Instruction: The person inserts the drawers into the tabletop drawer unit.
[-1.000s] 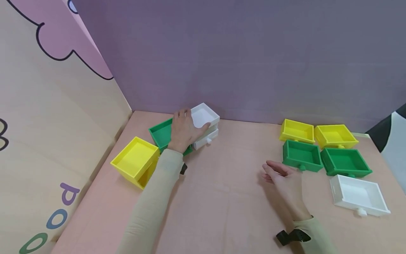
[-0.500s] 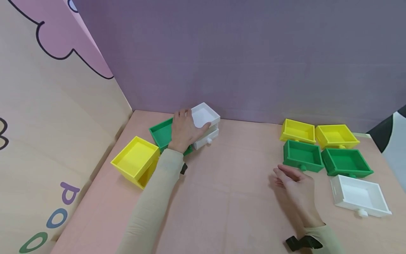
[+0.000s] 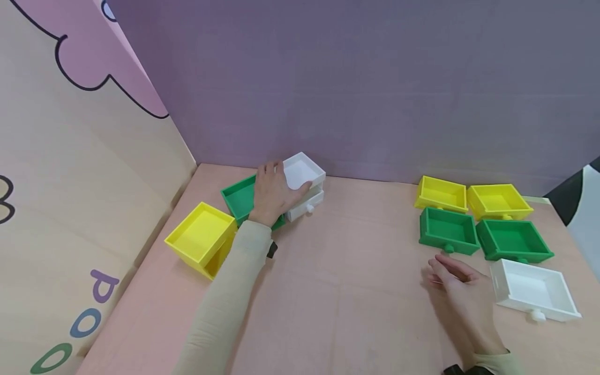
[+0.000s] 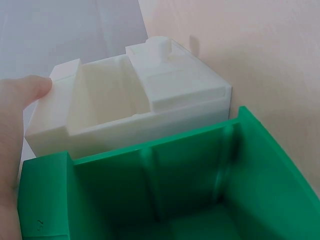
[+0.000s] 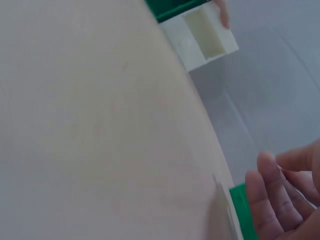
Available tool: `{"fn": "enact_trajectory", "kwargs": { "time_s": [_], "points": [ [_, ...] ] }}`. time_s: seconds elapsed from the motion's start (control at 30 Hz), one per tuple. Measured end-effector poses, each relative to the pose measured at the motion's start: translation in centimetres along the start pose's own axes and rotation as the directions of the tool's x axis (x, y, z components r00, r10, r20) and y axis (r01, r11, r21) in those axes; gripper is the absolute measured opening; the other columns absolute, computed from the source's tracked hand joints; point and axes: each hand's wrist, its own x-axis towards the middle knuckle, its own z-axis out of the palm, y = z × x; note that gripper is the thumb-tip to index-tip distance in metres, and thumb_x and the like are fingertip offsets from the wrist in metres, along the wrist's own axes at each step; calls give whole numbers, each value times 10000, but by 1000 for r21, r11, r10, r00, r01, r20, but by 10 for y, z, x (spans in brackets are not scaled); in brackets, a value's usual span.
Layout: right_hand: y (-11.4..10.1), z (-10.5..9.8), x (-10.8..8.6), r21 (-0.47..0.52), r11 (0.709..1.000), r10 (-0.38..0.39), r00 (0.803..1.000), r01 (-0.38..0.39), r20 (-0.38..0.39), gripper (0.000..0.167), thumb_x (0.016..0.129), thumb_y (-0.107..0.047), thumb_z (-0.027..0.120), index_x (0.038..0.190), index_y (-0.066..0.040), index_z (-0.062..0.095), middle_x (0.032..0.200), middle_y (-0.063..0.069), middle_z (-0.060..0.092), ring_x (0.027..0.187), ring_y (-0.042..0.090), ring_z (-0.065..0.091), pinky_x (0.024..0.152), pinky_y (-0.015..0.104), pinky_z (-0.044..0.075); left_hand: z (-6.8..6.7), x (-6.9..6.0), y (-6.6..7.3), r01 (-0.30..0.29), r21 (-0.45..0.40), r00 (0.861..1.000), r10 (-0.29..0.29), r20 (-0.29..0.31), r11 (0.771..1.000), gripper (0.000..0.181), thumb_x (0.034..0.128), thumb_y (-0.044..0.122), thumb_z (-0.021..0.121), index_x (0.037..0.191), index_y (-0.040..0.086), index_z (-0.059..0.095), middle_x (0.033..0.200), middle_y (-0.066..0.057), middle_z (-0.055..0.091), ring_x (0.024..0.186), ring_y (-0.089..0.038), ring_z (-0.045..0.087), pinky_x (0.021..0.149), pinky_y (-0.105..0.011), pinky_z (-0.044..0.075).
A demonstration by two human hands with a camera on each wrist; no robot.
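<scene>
My left hand [image 3: 273, 192] grips the white drawer cabinet [image 3: 302, 169], its thumb [image 4: 37, 89] on the front upper edge. A white drawer with a round knob [image 4: 159, 49] sits in the cabinet's lower slot; the upper slot is hollow. Pressed close beside it is a green cabinet [image 3: 240, 198], partly hidden by that hand. The yellow cabinet [image 3: 201, 234] stands nearer, left of the forearm. My right hand [image 3: 461, 294] hovers over the table left of a loose white drawer [image 3: 534, 289], with fingers loosely bent, thumb close to the index fingertip, and holds nothing.
Two green drawers, the left one [image 3: 447, 229] and the right one [image 3: 514, 239], lie behind the white drawer. Behind them are two yellow drawers, left [image 3: 441, 192] and right [image 3: 499, 200]. A grey-purple partition [image 3: 356, 94] closes the back; a printed panel [image 3: 94, 172] borders the left.
My right hand has moved rightward and toward me, closer to the loose white drawer. The left hand has stayed in place on the white cabinet.
</scene>
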Motion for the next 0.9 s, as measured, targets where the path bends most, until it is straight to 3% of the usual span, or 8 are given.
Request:
{"fn": "enact_trajectory", "kwargs": {
  "time_s": [0.2,0.43,0.6,0.77,0.9],
  "points": [
    [6,-15,0,25,1000,-8,999,9,-51,536,1041,-358,693,1471,-44,633,983,-326,682,791,-101,722,721,112,584,1,1,-1,9,-13,1000,-9,7,1000,949,940,707,578,1517,-40,483,1464,-224,549,1318,-364,486,1145,-475,445],
    [11,-34,-3,-48,998,33,995,-37,-95,570,1049,-407,664,1499,-62,609,930,-366,609,733,-105,704,678,110,575,0,1,-2,9,0,1000,-9,-8,1000,947,933,711,582,1504,-40,498,1447,-221,566,1313,-363,493,1142,-468,443],
    [18,-50,-3,8,998,65,991,-64,-119,605,1037,-415,681,1524,-69,582,892,-371,655,703,-85,718,658,112,572,1,1,-2,8,14,1000,-7,-19,1000,937,929,711,590,1484,-40,514,1415,-217,580,1272,-358,503,1114,-459,450],
    [28,-64,-2,42,987,161,973,-156,-168,630,1042,-434,665,1568,-112,540,812,-406,607,663,-123,683,624,95,552,4,1,-3,6,14,1000,-6,-19,1000,939,929,716,589,1480,-40,517,1403,-224,580,1250,-359,505,1098,-460,461],
    [34,-68,-4,-6,978,202,951,-209,-236,659,1054,-480,607,1593,-116,502,796,-448,534,627,-198,606,586,67,512,3,1,-4,9,17,1000,-8,-20,1000,931,931,713,588,1480,-35,514,1399,-218,576,1252,-359,505,1100,-460,460]
  ]
}}
